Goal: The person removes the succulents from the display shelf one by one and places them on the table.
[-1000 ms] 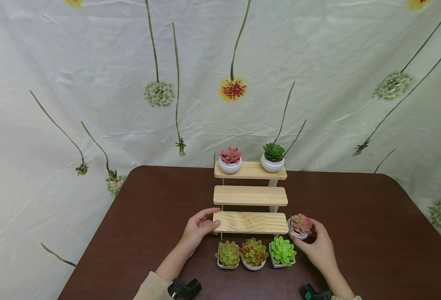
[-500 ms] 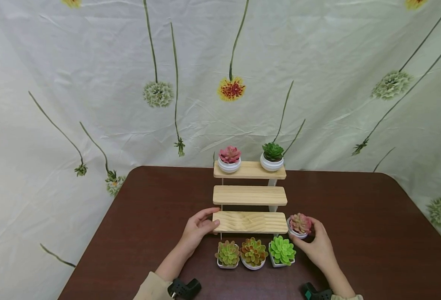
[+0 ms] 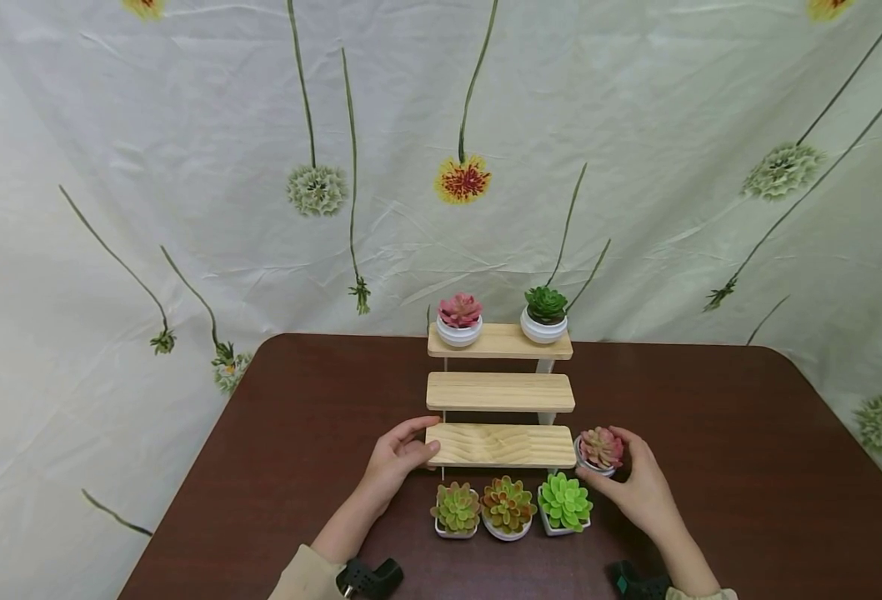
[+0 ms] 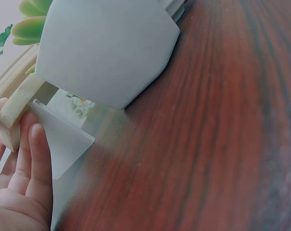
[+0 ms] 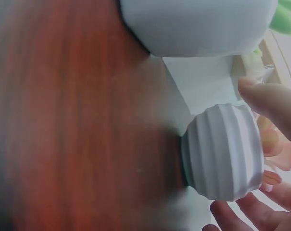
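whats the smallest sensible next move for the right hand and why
Probably ease the right hand outward, away from the pink potted succulent, without nudging it: the pot appears to stand upright on the table, just off the right end of the lowest shelf, and the thumb looks spread rather than curled around it.

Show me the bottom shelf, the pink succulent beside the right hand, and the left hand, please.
Bottom shelf (image 3: 503, 445), head view: middle of its wooden top.
Pink succulent (image 3: 601, 449), head view: its leaves.
Left hand (image 3: 394, 458), head view: its middle.
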Demonstrator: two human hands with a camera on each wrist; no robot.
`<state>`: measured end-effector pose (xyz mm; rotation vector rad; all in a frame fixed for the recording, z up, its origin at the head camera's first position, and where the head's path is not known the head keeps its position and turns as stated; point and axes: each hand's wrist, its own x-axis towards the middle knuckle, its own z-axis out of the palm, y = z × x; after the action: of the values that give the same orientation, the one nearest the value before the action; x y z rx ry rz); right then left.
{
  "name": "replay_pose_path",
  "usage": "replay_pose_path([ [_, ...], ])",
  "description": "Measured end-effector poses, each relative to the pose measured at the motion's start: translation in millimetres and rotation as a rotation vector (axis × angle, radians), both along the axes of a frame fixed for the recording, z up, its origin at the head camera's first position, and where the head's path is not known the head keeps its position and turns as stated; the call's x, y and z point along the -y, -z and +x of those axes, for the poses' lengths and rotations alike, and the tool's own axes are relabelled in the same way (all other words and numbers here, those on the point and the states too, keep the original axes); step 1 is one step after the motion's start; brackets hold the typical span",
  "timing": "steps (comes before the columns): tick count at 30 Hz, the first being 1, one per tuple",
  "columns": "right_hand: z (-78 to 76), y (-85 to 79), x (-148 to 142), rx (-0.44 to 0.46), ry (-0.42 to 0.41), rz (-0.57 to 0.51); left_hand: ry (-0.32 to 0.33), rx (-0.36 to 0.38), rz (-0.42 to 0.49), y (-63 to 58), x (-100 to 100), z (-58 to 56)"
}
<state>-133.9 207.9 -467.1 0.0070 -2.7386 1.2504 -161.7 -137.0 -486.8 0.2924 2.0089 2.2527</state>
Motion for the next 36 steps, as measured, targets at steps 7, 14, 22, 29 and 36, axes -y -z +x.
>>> replay_pose_path([
  [7,0.4,-7.6,0,0.031,-0.001,-0.008,0.009,0.019,-0.004,-13.0,0,5.7],
  [14,0.1,-12.8,0,0.000,-0.018,-0.025,0.010,0.023,-0.006,-24.7,-1,11.0],
  [22,-2.8,-22.9,4,-0.028,-0.009,-0.049,0.012,0.019,-0.017,-23.4,-1,10.6],
  [29,-8.8,-28.8,7,-0.048,0.001,-0.072,0.017,0.018,-0.020,-23.3,-2,9.6],
  [36,-13.7,-33.1,11,-0.093,0.001,-0.052,0.011,0.029,-0.015,-24.9,-1,10.3],
])
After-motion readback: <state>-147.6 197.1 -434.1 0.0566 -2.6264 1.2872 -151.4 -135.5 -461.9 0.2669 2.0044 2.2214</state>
